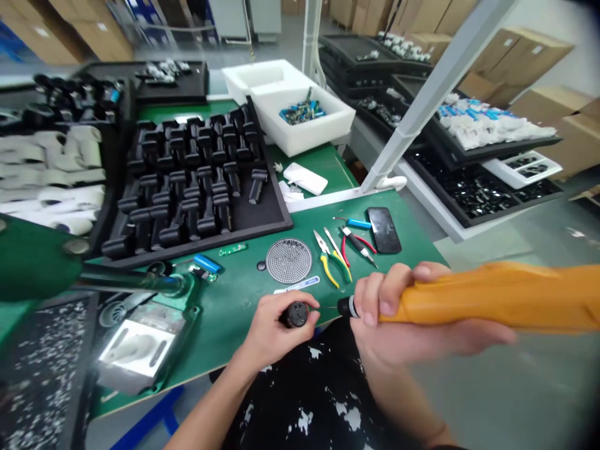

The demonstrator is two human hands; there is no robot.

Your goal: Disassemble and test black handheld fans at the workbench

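Note:
My left hand (269, 328) is closed around a small black cylindrical part (297, 314), whose round end faces up toward me. In my right hand (389, 312) is an orange electric screwdriver (478, 297), held level with its thin bit pointing left. The bit's tip is a short way right of the black part and apart from it. Just beyond my hands, a round perforated metal dish (289, 260) with small dark bits in it sits on the green mat, and a blue-and-white slim tool (300, 285) lies between.
Pliers (327, 259), cutters (351, 240) and a phone (384, 230) lie ahead. A black tray (253, 219) of dark handle-shaped parts stands beyond, beside a white foam box (323, 128). At left are a green press (154, 312), a blue battery (207, 263) and a tray of small pieces (42, 362).

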